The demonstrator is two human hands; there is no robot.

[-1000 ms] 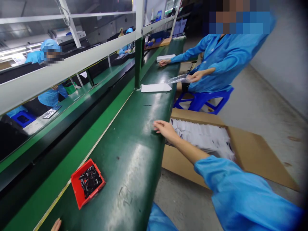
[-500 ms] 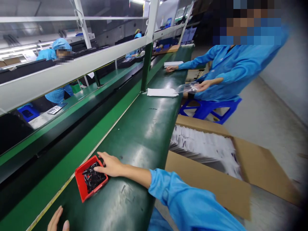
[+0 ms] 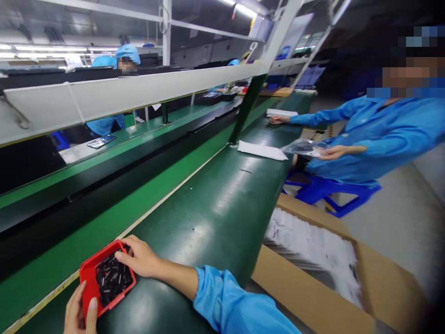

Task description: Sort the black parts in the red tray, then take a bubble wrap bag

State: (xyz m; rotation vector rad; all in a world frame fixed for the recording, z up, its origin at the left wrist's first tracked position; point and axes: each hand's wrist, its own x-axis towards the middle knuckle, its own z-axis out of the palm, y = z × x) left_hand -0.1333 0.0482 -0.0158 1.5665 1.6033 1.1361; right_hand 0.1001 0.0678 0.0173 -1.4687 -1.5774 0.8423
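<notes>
A red plastic bin [image 3: 91, 271] rests near the table's long edge strip, holding many small black parts [image 3: 111, 280] whose kind I cannot make out. My right hand [image 3: 141, 257] grips its far right wall, thumb over the rim above the parts and fingers round the outside. At the near left side is my left hand [image 3: 79, 308], its thumb at the front wall and fingers along the outer left wall; the lower picture edge cuts it off.
The green table [image 3: 194, 241] runs away to the upper right. A co-worker in blue [image 3: 368, 139] sits there, holding a clear bag [image 3: 302, 147] beside white sleeves [image 3: 262, 150]. An open carton [image 3: 306, 283] full of white packets stands right of the table. A slanted post [image 3: 248, 109] rises behind.
My left hand has come up to the bin and now touches its left side. My right hand keeps hold of the right wall. The view has shifted left.
</notes>
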